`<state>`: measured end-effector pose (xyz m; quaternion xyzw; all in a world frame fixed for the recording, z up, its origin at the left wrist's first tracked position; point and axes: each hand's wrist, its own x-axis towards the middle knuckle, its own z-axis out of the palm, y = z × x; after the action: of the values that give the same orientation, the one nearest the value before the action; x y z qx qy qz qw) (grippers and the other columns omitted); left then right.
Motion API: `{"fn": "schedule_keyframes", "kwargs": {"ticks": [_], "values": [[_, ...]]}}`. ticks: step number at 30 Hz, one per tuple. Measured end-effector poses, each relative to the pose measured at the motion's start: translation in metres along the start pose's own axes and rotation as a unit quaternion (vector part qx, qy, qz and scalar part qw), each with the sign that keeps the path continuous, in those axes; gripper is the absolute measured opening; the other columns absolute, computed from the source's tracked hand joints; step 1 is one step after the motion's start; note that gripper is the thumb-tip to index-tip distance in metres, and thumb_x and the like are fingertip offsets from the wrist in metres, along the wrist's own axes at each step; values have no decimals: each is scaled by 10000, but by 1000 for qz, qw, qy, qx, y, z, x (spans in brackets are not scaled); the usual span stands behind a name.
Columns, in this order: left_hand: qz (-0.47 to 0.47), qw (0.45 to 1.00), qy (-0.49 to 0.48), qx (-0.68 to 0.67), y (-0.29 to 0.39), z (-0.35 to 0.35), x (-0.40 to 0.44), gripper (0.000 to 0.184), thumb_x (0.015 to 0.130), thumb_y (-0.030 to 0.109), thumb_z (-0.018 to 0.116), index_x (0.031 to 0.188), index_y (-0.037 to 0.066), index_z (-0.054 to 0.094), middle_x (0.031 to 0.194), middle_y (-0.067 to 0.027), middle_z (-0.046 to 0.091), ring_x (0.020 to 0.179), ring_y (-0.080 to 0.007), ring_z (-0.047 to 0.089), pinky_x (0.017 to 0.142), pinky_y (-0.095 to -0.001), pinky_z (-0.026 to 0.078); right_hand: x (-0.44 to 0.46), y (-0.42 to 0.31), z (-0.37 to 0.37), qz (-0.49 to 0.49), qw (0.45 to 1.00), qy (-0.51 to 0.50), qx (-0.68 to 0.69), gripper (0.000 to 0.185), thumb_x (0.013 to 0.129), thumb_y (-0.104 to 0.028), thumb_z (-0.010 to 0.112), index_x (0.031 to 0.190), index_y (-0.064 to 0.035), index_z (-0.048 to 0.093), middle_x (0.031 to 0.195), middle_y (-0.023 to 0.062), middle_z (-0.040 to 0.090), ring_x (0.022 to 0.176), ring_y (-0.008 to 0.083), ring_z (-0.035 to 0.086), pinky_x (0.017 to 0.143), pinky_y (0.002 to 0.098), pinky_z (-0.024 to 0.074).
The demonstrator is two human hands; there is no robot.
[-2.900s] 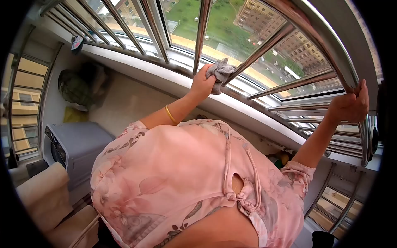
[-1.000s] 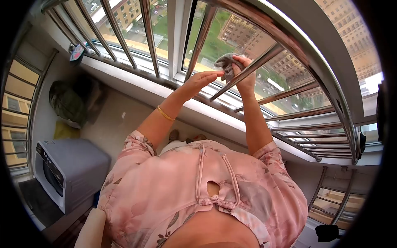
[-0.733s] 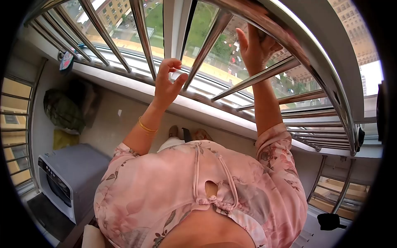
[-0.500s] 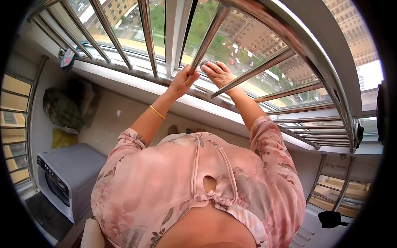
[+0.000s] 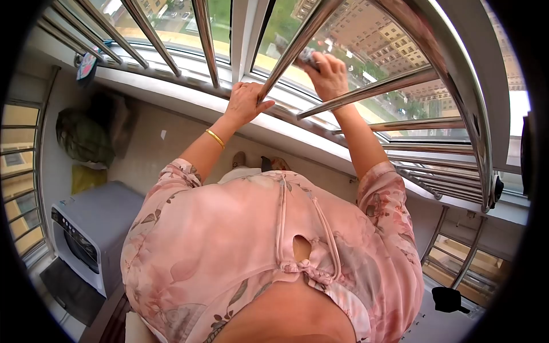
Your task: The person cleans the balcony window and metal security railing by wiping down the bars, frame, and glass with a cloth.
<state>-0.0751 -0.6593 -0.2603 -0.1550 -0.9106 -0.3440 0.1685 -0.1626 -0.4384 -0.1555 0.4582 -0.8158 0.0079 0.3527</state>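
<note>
My right hand [image 5: 329, 79] reaches between the metal bars to the window glass [image 5: 354, 54]. Its fingers are closed on a grey cloth [image 5: 307, 55], bunched up near the pane and partly hidden by the hand. To the left, my left hand [image 5: 245, 103], with a gold bracelet on the wrist, is closed over the lower rail of the railing [image 5: 189, 84]. Its thumb points right, beside the foot of a slanted shiny bar [image 5: 297, 43]. The white window frame [image 5: 245, 40] rises just beyond this hand.
A grey front-loading washing machine [image 5: 97, 211] stands at the lower left. Behind it are a dark green bag [image 5: 84, 137] and something yellow [image 5: 88, 178]. A colourful item [image 5: 87, 66] hangs at the railing's left end. The curved top rail [image 5: 466, 86] arches on the right.
My right hand has moved up and right across the glass with the cloth. My left hand has shifted from the slanted bar down onto the lower rail.
</note>
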Motion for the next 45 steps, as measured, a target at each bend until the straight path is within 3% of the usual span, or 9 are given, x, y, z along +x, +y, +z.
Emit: {"fn": "schedule_keyframes", "kwargs": {"ticks": [4, 12, 18, 26, 30, 31, 35, 41, 45], "values": [[22, 1000, -8, 5, -4, -2, -3, 398, 832, 471, 572, 751, 91, 486, 716, -63, 522, 777, -271, 538, 799, -380, 352, -57, -29, 51, -32, 937, -345, 49, 148, 729, -147, 563, 849, -123, 646, 1076, 5, 509, 1011, 177, 460, 835, 290, 371], [10, 998, 15, -54, -39, -31, -17, 414, 775, 382, 667, 978, 31, 580, 982, -129, 600, 946, -297, 548, 926, -448, 352, -86, -11, 65, 269, 742, -605, 106, 144, 706, -143, 625, 747, -13, 673, 753, 191, 630, 757, 321, 641, 664, 387, 497], [28, 994, 10, 105, -34, -8, -30, 578, 777, 566, 572, 1085, 81, 506, 1121, -67, 492, 1152, -262, 397, 1046, -450, 194, -79, -26, 105, 287, 810, -475, 190, 207, 655, -136, 701, 822, -17, 679, 692, 157, 641, 657, 256, 643, 624, 334, 494], [0, 991, -10, 134, -32, -5, -28, 626, 768, 634, 524, 1079, 91, 509, 1108, -50, 515, 1147, -233, 401, 1045, -431, 124, -62, -45, 161, 362, 727, -346, 471, 300, 668, -215, 734, 951, -116, 712, 880, 88, 687, 711, 179, 633, 660, 318, 493], [-30, 992, -83, 92, -27, -18, -19, 650, 738, 645, 552, 1066, 84, 520, 1103, -77, 524, 1139, -247, 416, 1030, -438, 168, -40, -54, 180, 378, 341, -352, 785, 662, 812, 15, 614, 1396, -102, 325, 1020, 48, 553, 928, 134, 549, 741, 254, 477], [-34, 991, -96, 83, -26, -18, -18, 669, 730, 655, 554, 1076, 83, 520, 1115, -78, 525, 1144, -247, 414, 1035, -444, 161, -27, -58, 177, 351, 293, -375, 807, 691, 808, 37, 597, 1410, -51, 271, 1251, 104, 478, 1123, 189, 471, 891, 323, 421], [-52, 995, -84, 33, -23, -19, -14, 456, 735, 443, 606, 1025, 92, 566, 1079, -76, 556, 1127, -248, 436, 1031, -444, 162, -23, -55, 187, 443, 202, -351, 800, 601, 833, -13, 611, 1373, -64, 351, 1031, 68, 585, 848, 168, 590, 768, 314, 487], [-219, 936, -29, -273, -37, -21, 12, 291, 746, -87, 455, 996, -41, 595, 982, -122, 592, 927, -232, 573, 810, -298, 470, 6, -46, 133, 406, 242, -294, 831, 632, 823, -110, 658, 1363, 5, 349, 1022, 44, 586, 897, 129, 556, 829, 281, 445], [-237, 899, 36, -367, -13, -48, 45, 183, 858, 4, 476, 963, -23, 623, 835, -53, 640, 786, -93, 591, 716, -228, 491, 26, -21, 102, 317, 310, -246, 862, 617, 825, -130, 652, 1355, 8, 369, 1190, 85, 528, 1078, 170, 507, 991, 341, 357]]}}
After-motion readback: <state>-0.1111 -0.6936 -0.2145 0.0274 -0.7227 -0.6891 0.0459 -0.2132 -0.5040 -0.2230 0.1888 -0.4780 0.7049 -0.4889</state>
